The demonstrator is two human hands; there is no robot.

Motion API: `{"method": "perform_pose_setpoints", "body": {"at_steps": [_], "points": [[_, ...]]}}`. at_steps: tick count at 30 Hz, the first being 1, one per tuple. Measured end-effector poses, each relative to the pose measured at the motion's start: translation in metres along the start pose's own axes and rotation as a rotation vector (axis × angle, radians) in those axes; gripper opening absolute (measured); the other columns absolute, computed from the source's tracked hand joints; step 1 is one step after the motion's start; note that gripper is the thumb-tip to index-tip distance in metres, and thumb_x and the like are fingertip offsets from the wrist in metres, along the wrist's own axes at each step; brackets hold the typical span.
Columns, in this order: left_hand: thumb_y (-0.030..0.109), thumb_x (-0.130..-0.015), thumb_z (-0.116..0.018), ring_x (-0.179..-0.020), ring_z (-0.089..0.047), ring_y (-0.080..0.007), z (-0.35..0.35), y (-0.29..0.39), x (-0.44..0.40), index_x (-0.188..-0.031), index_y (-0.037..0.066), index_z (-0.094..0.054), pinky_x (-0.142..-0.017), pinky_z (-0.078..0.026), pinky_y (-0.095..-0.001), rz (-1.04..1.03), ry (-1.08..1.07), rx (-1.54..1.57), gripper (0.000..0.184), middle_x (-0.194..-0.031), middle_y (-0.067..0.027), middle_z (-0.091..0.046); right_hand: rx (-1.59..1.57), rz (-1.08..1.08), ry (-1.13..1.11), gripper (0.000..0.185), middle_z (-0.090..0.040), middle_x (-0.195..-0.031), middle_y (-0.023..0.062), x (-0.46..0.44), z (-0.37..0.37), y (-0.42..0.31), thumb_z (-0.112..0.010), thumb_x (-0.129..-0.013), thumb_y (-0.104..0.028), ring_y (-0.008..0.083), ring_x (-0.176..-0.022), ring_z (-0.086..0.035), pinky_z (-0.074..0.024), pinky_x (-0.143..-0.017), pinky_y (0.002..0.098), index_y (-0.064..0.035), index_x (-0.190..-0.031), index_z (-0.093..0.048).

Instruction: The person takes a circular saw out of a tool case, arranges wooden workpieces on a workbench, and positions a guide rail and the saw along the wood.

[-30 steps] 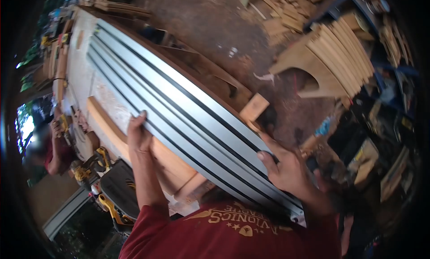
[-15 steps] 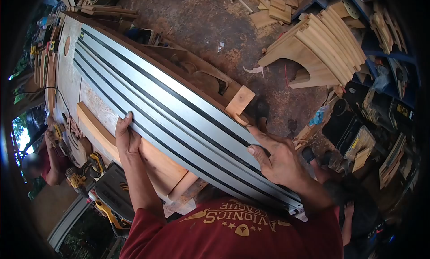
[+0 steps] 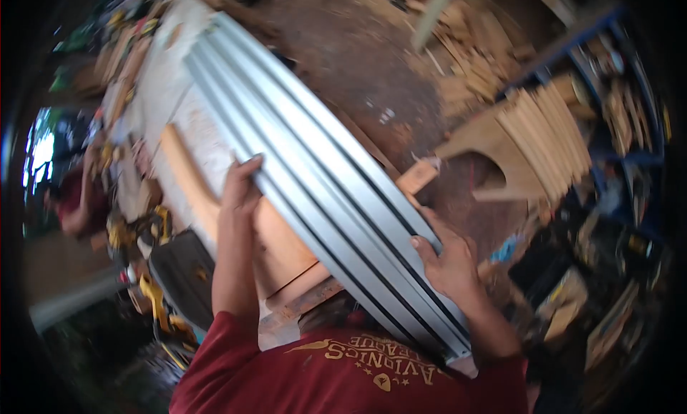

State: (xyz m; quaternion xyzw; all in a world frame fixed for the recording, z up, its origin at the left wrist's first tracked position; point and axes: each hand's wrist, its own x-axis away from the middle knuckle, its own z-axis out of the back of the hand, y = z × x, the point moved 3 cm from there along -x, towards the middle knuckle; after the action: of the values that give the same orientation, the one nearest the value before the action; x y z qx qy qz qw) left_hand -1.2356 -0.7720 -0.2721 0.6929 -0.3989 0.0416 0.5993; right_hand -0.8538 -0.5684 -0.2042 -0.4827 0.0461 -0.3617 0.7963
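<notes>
A long silver guide rail (image 3: 300, 149) with dark lengthwise strips runs from the upper left down to my chest. On its left edge, my left hand (image 3: 242, 185) grips with the thumb over the top. My right hand (image 3: 449, 256) holds the opposite edge nearer my body, its thumb on the upper face and its other fingers partly hidden. Beneath the rail are a curved wooden piece (image 3: 187, 174) and a wide wooden board (image 3: 286, 235) on the workbench. A small wooden block (image 3: 416, 176) sticks out past the rail's right edge. Motion blurs the picture.
Yellow-and-black power tools (image 3: 154, 292) and a dark case (image 3: 181, 271) lie at the left. Another person (image 3: 77, 196) is at the far left. Stacked curved wooden panels (image 3: 537, 145) stand at the right, with wood offcuts (image 3: 476, 49) on the floor behind.
The rail now lies at a steeper angle in view, its far end shifted right and up. Both hands keep hold of its edges. The whole view has turned and blurred.
</notes>
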Motion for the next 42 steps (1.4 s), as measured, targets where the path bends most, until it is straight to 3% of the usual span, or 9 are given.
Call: {"method": "perform_pose_setpoints", "body": {"at_steps": [2,5,8,11,18,22,29,34,42], "points": [[-0.005,-0.083,-0.070,-0.110,-0.066,-0.0289,-0.024,0.005,0.011,-0.143,-0.001,-0.041,-0.099,-0.056,-0.0463,-0.091,0.155,-0.076,0.066,-0.123,-0.0179,-0.064,0.140,-0.175,-0.076,0.068,-0.064,-0.126,0.0273,-0.003,0.004,-0.011,-0.072,-0.091,-0.029,0.0432,-0.118,-0.061,-0.0481,-0.099,0.0479,-0.0017,-0.148,-0.047],[0.009,-0.079,-0.082,-0.112,-0.067,-0.0354,-0.042,0.013,0.035,-0.142,-0.010,-0.038,-0.098,-0.055,-0.0421,-0.474,0.414,-0.548,0.079,-0.129,-0.0271,-0.063,0.405,0.105,0.203,0.075,-0.053,-0.133,0.0298,0.014,0.001,-0.029,-0.074,-0.089,-0.025,0.0475,-0.125,-0.051,-0.0398,-0.105,0.0536,-0.0002,-0.151,-0.039],[0.010,-0.080,-0.077,-0.139,-0.033,-0.0496,-0.058,0.006,0.100,-0.148,-0.010,-0.028,-0.120,-0.028,-0.0489,-0.954,0.610,-0.920,0.086,-0.147,-0.0344,-0.035,0.393,0.306,0.261,0.078,-0.048,-0.134,0.0290,0.036,0.000,-0.060,-0.075,-0.088,-0.021,0.0478,-0.125,-0.046,-0.0366,-0.106,0.0549,0.0020,-0.152,-0.037],[0.006,-0.082,-0.075,-0.134,-0.043,-0.0461,-0.057,-0.028,0.177,-0.146,-0.007,-0.033,-0.115,-0.035,-0.0486,-1.113,0.637,-0.922,0.078,-0.142,-0.0301,-0.042,0.268,0.558,0.252,0.069,-0.049,-0.128,0.0273,0.064,-0.010,-0.086,-0.074,-0.088,-0.014,0.0437,-0.119,-0.050,-0.0402,-0.102,0.0511,0.0049,-0.146,-0.044],[0.008,-0.090,-0.069,-0.110,-0.065,-0.0356,-0.018,-0.149,0.359,-0.129,0.003,-0.058,-0.095,-0.053,-0.0419,-0.733,0.042,-0.880,0.040,-0.118,-0.0184,-0.066,-0.185,0.711,-0.152,0.047,-0.064,-0.108,0.0210,0.130,-0.064,-0.139,-0.074,-0.088,-0.010,0.0309,-0.086,-0.068,-0.0552,-0.077,0.0374,0.0073,-0.129,-0.058],[0.013,-0.092,-0.069,-0.095,-0.071,-0.0357,0.033,-0.165,0.410,-0.117,0.000,-0.066,-0.083,-0.058,-0.0429,-0.562,-0.014,-0.874,0.028,-0.107,-0.0190,-0.072,-0.282,0.813,-0.458,0.057,-0.065,-0.121,0.0199,0.178,-0.155,-0.226,-0.074,-0.089,-0.012,0.0270,-0.098,-0.071,-0.0576,-0.088,0.0355,0.0061,-0.138,-0.052],[0.011,-0.096,-0.064,-0.103,-0.072,-0.0307,0.155,-0.185,0.471,-0.115,-0.001,-0.069,-0.093,-0.055,-0.0408,-0.416,0.301,-0.644,0.023,-0.111,-0.0177,-0.074,-0.310,0.494,-0.526,0.075,-0.064,-0.125,0.0255,0.191,-0.382,-0.329,-0.074,-0.080,-0.017,0.0348,-0.116,-0.065,-0.0514,-0.099,0.0403,0.0069,-0.143,-0.041],[0.010,-0.093,-0.065,-0.097,-0.073,-0.0300,0.214,-0.248,0.519,-0.112,-0.001,-0.069,-0.087,-0.055,-0.0378,-0.324,0.543,-0.582,0.022,-0.104,-0.0195,-0.074,-0.413,0.289,-0.493,0.071,-0.063,-0.122,0.0307,0.186,-0.409,-0.352,-0.073,-0.074,-0.015,0.0447,-0.122,-0.058,-0.0455,-0.106,0.0472,0.0029,-0.138,-0.046],[0.006,-0.095,-0.063,-0.090,-0.070,-0.0251,0.252,-0.223,0.519,-0.107,-0.002,-0.071,-0.085,-0.054,-0.0361,-0.529,0.732,-0.521,0.016,-0.097,-0.0151,-0.074,-0.480,0.189,-0.739,0.022,-0.067,-0.081,0.0140,0.163,-0.306,-0.433,-0.066,-0.079,0.000,0.0227,-0.062,-0.065,-0.0531,-0.050,0.0373,0.0051,-0.100,-0.062]]}}
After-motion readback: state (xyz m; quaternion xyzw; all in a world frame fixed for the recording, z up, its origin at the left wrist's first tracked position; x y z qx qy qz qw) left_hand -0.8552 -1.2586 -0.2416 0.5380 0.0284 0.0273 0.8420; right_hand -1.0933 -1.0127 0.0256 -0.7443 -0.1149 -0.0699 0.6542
